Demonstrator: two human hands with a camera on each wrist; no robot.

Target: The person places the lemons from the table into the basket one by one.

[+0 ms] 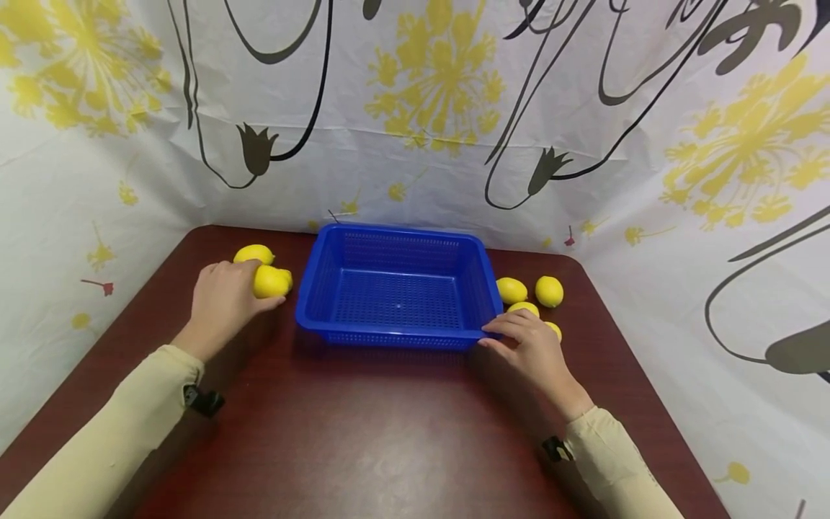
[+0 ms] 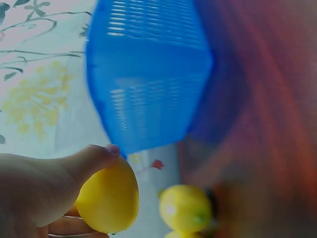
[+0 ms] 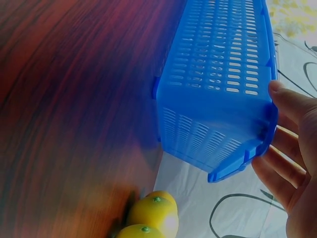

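Note:
My left hand (image 1: 223, 299) grips a yellow lemon (image 1: 269, 282) to the left of a blue plastic basket (image 1: 395, 331). In the left wrist view, the thumb lies on top of that lemon (image 2: 111, 198), which looks raised above the table. Another lemon (image 1: 253, 254) lies just behind the hand, and one more peeks out beside the held one. My right hand (image 1: 528, 346) holds the basket's near right corner. The right wrist view shows its thumb and fingers about the rim of the basket (image 3: 218, 104). Inside, the basket shows only its bare mesh floor.
Right of the basket lie several lemons (image 1: 549, 291), some partly hidden by the right hand. The dark red-brown table (image 1: 389, 425) ends at a white cloth (image 1: 402, 180) with yellow and grey flower prints, hanging behind and at both sides.

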